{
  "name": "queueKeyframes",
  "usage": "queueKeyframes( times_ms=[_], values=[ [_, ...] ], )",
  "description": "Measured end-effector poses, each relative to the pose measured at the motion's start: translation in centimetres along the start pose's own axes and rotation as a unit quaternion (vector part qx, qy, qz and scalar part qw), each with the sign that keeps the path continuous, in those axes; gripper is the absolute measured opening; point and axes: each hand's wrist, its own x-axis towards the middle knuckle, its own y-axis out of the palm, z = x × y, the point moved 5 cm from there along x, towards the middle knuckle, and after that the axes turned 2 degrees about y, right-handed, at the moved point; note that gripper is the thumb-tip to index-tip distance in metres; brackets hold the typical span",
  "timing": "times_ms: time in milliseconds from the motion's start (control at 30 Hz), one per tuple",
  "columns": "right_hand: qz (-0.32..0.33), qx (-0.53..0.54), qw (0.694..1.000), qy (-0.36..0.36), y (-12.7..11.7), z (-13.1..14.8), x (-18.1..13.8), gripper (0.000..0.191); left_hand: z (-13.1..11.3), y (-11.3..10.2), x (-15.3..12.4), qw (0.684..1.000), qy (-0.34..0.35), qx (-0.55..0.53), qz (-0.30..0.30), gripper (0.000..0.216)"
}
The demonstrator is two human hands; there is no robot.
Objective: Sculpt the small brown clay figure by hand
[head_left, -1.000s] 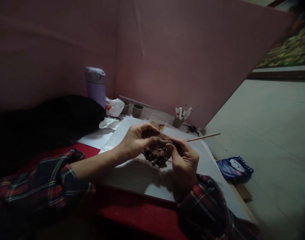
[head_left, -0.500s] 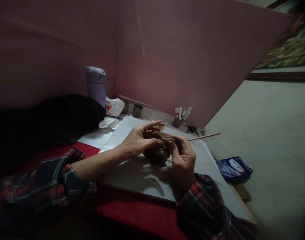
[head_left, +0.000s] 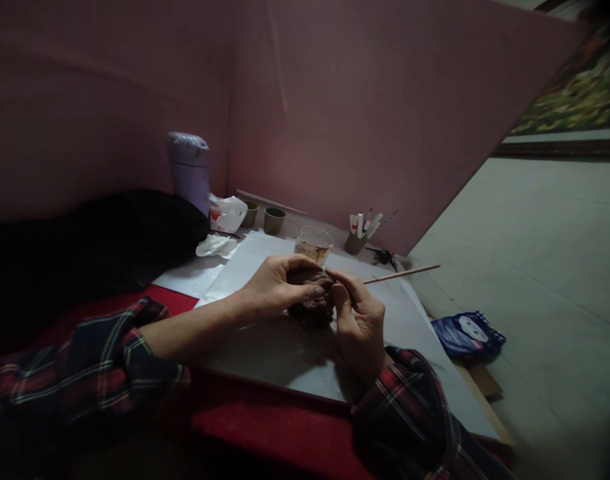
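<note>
- Pinching the brown clay-like lump [head_left: 312, 313] between thumbs and fingers, the left hand [head_left: 272, 283] and right hand [head_left: 359, 320] have it over the white board [head_left: 295, 377]; contact beneath is unclear.
- Uneven pressure could tear it or shed crumbs.
- A forward push could tip the glass [head_left: 313, 248] just behind, spilling liquid.
- Swinging right might catch the stick [head_left: 405, 273], whose near end is hidden.

Dark plaid sleeves [head_left: 105, 367] carry red and pale stripes.

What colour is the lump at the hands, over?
The lump is dark brown; it shows best in the head view, the only one.
</note>
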Motion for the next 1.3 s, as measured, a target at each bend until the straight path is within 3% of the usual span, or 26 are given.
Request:
queueKeyframes(
  times_ms=[300, 600, 833, 1033, 1300],
  values=[
    [0.005, -0.017, 1.0, -0.015, 0.1, 0.3, 0.0, 0.021, -0.4, 0.0, -0.2, 0.999, 0.027, -0.016, -0.012, 0.024],
    [0.03, -0.034, 0.999, -0.023, 0.2, 0.7, 0.0, 0.022, -0.3, 0.1, -0.2, 0.997, 0.04, -0.062, 0.022, 0.021],
    [0.041, -0.045, 0.998, -0.03, 0.3, 0.8, 0.0, 0.02, -0.4, 0.0, -0.2, 0.998, 0.048, -0.026, 0.019, 0.02],
    [0.044, -0.044, 0.998, 0.003, 0.4, 0.1, 0.2, 0.018, 0.4, -0.1, 0.0, 0.999, 0.044, -0.009, 0.023, 0.05],
    [0.019, 0.0, 0.999, 0.042, 0.2, -0.3, 0.3, 0.02, 0.5, 0.1, 0.0, 0.999, -0.026, -0.035, 0.004, 0.053]
  ],
)
